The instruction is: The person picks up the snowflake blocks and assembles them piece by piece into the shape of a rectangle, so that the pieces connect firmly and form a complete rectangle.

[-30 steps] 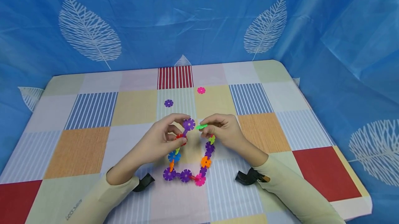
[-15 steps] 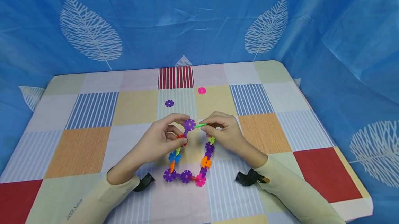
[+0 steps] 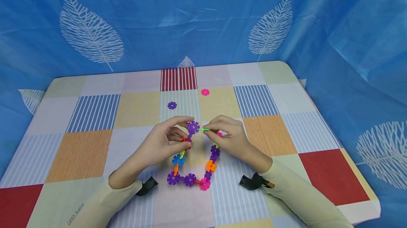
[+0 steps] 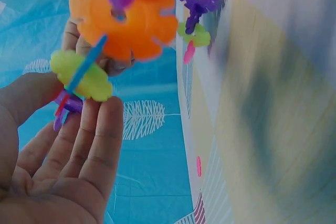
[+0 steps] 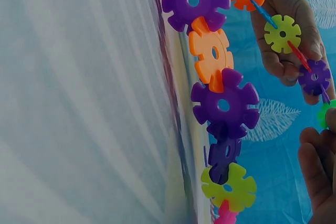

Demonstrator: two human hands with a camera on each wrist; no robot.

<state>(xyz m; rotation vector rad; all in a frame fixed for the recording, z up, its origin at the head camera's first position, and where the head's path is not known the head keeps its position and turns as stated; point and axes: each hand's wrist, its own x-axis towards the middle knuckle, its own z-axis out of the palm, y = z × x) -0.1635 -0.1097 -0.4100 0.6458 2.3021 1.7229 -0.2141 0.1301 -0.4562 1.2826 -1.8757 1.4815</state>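
A chain of colourful notched plastic discs (image 3: 190, 180) hangs in a U shape between the hands in the head view. My left hand (image 3: 160, 143) pinches its left end, thumb at a red disc (image 3: 186, 143) and fingertips by the purple end disc (image 3: 193, 127). A bright green disc (image 3: 204, 129), seen edge-on, is pinched by my right hand (image 3: 230, 134), its edge right at the purple disc's rim. The chain's other end, with a pink disc (image 3: 219, 134), is partly hidden behind the right hand. In the left wrist view an orange disc (image 4: 142, 27) dangles close to the camera.
Farther back on the patchwork tablecloth (image 3: 136, 109) lie a loose purple disc (image 3: 172, 105) and a loose pink disc (image 3: 205, 92). A blue leaf-print curtain (image 3: 203, 19) surrounds the back and sides. Black straps (image 3: 254, 181) stick out at both cuffs.
The green disc has turned edge-on and come left against the purple disc. My right hand has shifted slightly left, and the chain's pink end disc now shows beside it. My left hand stays nearly still.
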